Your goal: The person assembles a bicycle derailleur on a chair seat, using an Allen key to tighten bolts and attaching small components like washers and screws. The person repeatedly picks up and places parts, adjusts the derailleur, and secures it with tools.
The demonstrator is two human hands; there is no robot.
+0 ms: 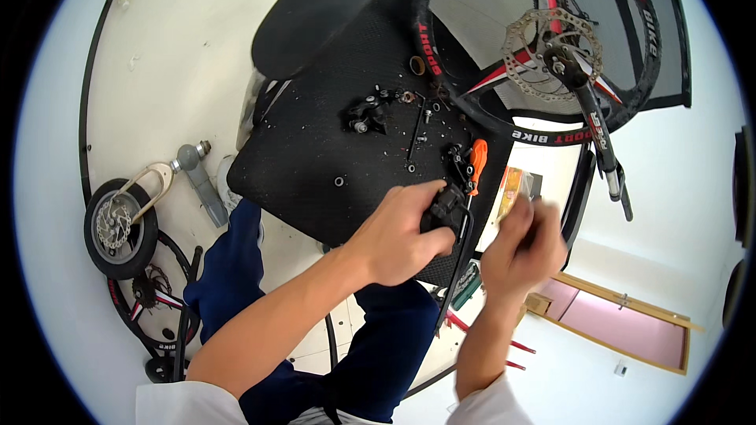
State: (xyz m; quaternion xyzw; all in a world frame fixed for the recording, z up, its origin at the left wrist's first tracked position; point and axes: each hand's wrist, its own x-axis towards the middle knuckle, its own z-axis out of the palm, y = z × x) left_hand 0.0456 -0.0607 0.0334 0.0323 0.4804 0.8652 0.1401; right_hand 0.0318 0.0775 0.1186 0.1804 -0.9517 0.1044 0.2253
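Observation:
My left hand (403,234) is closed round a black bike brake caliper (447,203), thumb below and fingers above. A bent black hex key (469,224) stands against the caliper's right side. To the right, my right hand (524,248) is raised with its fingers curled in and slightly blurred; whatever it may hold is hidden. Just beyond the held caliper lie a dark brake part (457,160) and an orange-handled screwdriver (477,164). Another black brake caliper (368,114) rests farther off on the black textured seat (299,165).
Small bolts and washers (339,182), a second hex key (414,134) and a brass-coloured ring (416,65) lie on the seat. A bike wheel (425,24) with a disc rotor leans at far right. On the left floor are a small wheel (122,252) and a spoked wheel (118,311).

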